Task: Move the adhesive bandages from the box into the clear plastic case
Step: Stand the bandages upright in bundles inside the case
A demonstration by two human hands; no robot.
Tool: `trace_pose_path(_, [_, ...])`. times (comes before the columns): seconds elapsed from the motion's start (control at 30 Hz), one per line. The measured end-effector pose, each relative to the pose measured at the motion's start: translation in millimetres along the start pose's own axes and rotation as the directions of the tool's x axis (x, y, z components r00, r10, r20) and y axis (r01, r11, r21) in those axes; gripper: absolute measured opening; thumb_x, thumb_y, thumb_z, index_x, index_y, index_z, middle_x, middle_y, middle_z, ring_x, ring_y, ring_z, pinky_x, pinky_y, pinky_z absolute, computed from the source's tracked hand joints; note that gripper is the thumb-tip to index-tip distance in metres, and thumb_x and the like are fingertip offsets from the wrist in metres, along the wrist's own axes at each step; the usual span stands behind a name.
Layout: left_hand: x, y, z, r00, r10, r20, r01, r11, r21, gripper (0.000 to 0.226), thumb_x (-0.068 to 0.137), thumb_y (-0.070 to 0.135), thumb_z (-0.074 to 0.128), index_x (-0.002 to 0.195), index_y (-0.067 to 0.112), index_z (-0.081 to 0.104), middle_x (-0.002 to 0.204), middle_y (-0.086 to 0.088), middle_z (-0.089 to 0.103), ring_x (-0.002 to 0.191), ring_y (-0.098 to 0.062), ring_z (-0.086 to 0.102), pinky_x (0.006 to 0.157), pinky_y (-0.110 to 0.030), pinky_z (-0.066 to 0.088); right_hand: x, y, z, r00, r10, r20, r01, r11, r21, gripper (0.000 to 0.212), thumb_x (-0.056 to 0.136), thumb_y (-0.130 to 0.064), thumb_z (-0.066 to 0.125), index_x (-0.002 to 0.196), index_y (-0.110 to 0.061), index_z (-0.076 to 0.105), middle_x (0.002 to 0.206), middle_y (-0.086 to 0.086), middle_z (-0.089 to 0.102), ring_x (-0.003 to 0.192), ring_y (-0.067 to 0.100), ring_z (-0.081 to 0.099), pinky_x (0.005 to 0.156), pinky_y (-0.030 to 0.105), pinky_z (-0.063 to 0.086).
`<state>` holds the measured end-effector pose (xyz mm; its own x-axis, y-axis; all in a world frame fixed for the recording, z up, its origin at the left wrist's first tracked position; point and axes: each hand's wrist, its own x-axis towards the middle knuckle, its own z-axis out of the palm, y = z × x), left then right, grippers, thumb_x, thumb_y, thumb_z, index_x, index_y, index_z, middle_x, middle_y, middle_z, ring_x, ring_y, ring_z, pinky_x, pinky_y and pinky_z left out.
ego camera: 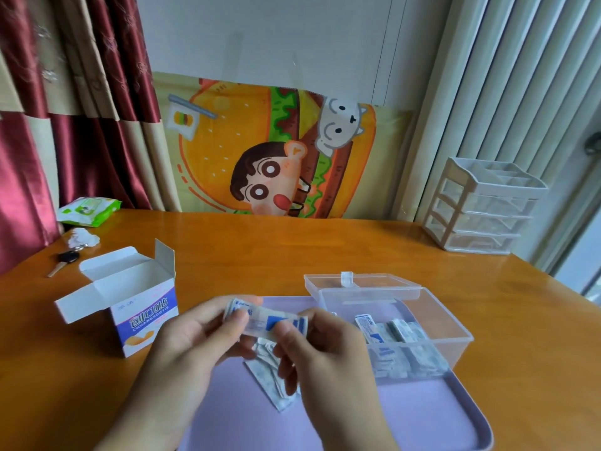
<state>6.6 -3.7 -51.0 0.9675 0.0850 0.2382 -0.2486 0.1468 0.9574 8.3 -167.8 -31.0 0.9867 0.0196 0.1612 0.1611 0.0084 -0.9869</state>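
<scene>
- Bandages [265, 320] are sitting in a small stack between our two hands, above the lilac tray [422, 415].
- Our left hand [195, 336] is pinching the stack's left end, thumb on top and fingers curled beneath.
- Our right hand [325, 346] is pinching the right end, thumb pressing on the blue print.
- More loose bandages [276, 385] are lying on the tray just below our hands.
- We are keeping the clear plastic case [419, 323] just right of our right hand, lid open, with bandages inside.
- We are seeing the open box [130, 301] left of our left hand, apart from it.
</scene>
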Motion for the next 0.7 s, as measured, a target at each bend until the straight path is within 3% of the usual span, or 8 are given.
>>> trace_pose_path(0.07, [3.4, -0.7, -1.1, 0.999, -0.01, 0.046, 0.006, 0.998, 0.067, 0.019, 0.082, 0.018, 0.082, 0.101, 0.013, 0.08, 0.078, -0.018, 0.071, 0.071, -0.028, 0.066, 0.069, -0.035, 0.058, 2.4, -1.5, -5.7, 0.999, -0.001, -0.044, 0.002, 1.0, 0.031, 0.024, 0.094, -0.011, 0.071, 0.078, 0.004, 0.063, 0.057, 0.012, 0.059, 0.047, 0.022, 0.051, 0.048, 0.032, 0.042])
trace_pose_path(0.2, [0.5, 2.0, 4.7, 0.984, -0.076, 0.164, 0.049, 0.985, 0.165, 0.018, 0.078, 0.01, 0.077, 0.095, 0.014, 0.081, 0.081, -0.022, 0.074, 0.069, -0.039, 0.071, 0.061, -0.038, 0.06, 1.6, -2.2, -4.8, 0.997, 0.037, -0.067, -0.03, 0.995, 0.1, 0.023, 0.095, -0.009, 0.071, 0.081, 0.006, 0.061, 0.054, 0.014, 0.057, 0.043, 0.022, 0.05, 0.046, 0.029, 0.041])
trace_pose_path(0.3, [-1.8, 2.4, 11.6, 0.991, -0.056, 0.12, 0.037, 0.988, 0.151, 0.018, 0.074, 0.008, 0.081, 0.09, 0.018, 0.081, 0.078, -0.023, 0.075, 0.067, -0.039, 0.073, 0.057, -0.036, 0.061, -3.3, -1.1, 1.1, 0.995, 0.095, -0.02, -0.092, 0.987, 0.129, 0.019, 0.094, -0.006, 0.071, 0.083, 0.006, 0.063, 0.057, 0.013, 0.057, 0.04, 0.019, 0.052, 0.042, 0.026, 0.041])
trace_pose_path(0.43, [-3.7, -0.9, 19.2, 0.992, -0.091, 0.089, 0.08, 0.99, 0.112, 0.022, 0.069, 0.022, 0.092, 0.086, 0.02, 0.08, 0.081, -0.022, 0.077, 0.071, -0.04, 0.076, 0.057, -0.038, 0.063, -6.1, -2.3, -5.3, 0.999, 0.032, -0.009, -0.032, 0.997, -0.076, 0.016, 0.091, -0.012, 0.073, 0.076, -0.008, 0.067, 0.061, 0.001, 0.063, 0.05, 0.009, 0.057, 0.05, 0.019, 0.044])
trace_pose_path(0.57, [-4.8, 0.0, 20.8, 0.986, -0.112, 0.125, 0.102, 0.991, 0.082, 0.018, 0.081, 0.035, 0.083, 0.093, 0.023, 0.079, 0.088, -0.022, 0.077, 0.08, -0.039, 0.076, 0.061, -0.042, 0.062, 7.7, -20.1, -26.8, 1.0, -0.021, -0.018, 0.015, 0.964, -0.267, 0.021, 0.091, -0.023, 0.071, 0.075, -0.011, 0.066, 0.065, -0.002, 0.07, 0.055, 0.005, 0.057, 0.055, 0.016, 0.041])
trace_pose_path(0.63, [-4.2, 0.3, 15.4, 0.986, -0.114, 0.124, 0.1, 0.988, 0.115, 0.031, 0.078, 0.044, 0.082, 0.096, 0.02, 0.078, 0.086, -0.021, 0.076, 0.079, -0.036, 0.075, 0.058, -0.042, 0.058, 25.9, -33.1, -49.0, 0.997, -0.025, -0.071, -0.003, 0.928, -0.372, 0.023, 0.09, -0.023, 0.072, 0.073, -0.009, 0.067, 0.055, -0.008, 0.061, 0.049, 0.003, 0.049, 0.05, 0.016, 0.037])
trace_pose_path(0.7, [-1.8, 0.7, 9.9, 0.992, -0.081, 0.098, 0.07, 0.992, 0.107, 0.017, 0.086, 0.03, 0.083, 0.092, 0.014, 0.078, 0.079, -0.022, 0.072, 0.069, -0.035, 0.07, 0.052, -0.041, 0.054, 46.7, -43.5, -71.7, 0.993, 0.05, -0.105, -0.094, 0.879, -0.467, 0.019, 0.089, -0.019, 0.073, 0.074, -0.007, 0.07, 0.048, -0.008, 0.054, 0.042, 0.005, 0.041, 0.042, 0.019, 0.032])
